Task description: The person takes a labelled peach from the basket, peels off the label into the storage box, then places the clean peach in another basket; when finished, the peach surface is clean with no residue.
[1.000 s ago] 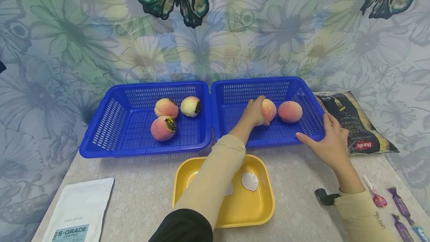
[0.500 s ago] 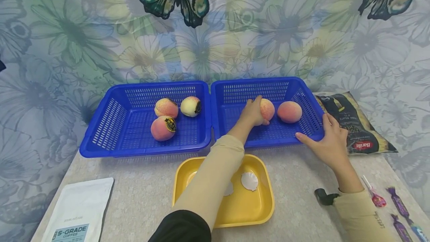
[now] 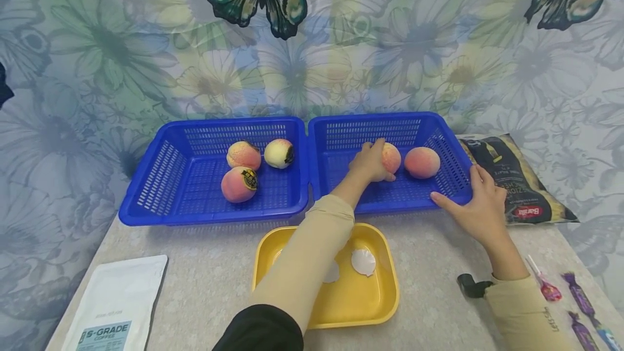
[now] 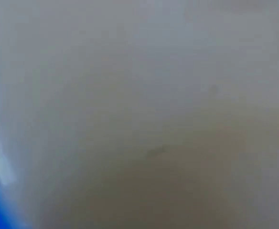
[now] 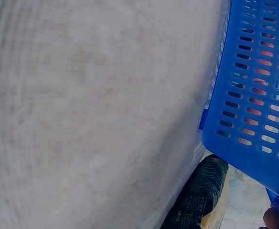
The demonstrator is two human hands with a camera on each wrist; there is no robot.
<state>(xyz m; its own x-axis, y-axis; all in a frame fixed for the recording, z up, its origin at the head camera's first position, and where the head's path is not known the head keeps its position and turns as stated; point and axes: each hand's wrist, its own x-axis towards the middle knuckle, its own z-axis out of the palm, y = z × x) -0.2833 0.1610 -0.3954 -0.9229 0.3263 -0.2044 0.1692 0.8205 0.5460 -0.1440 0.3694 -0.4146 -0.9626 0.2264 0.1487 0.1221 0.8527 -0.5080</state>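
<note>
In the head view my left hand [image 3: 368, 163] reaches into the right blue basket [image 3: 336, 188] with its fingers and thumb round the left side of a peach [image 3: 391, 158]. Its palm side is hidden. A second peach [image 3: 422, 162] lies just to the right of that one. My right hand [image 3: 480, 207] touches the basket's front right corner, thumb spread at the front rim and fingers along the side. In the right wrist view a fingertip [image 5: 272, 218] shows below the slotted basket wall [image 5: 254, 105]. The left wrist view is a blur with a blue edge.
The left blue basket [image 3: 185, 215] holds 3 peaches, with stickers showing. In front stands a yellow tray [image 3: 385, 307] with white paper pieces. A coffee bag [image 3: 117, 297] lies left. On the right are a Barilla bag [image 3: 517, 177], a lollipop [image 3: 550, 290] and wrapped candies [image 3: 580, 294].
The head view has shifted slightly. My left thumb stretches a little farther right below the peach. My right hand stays at the basket corner.
</note>
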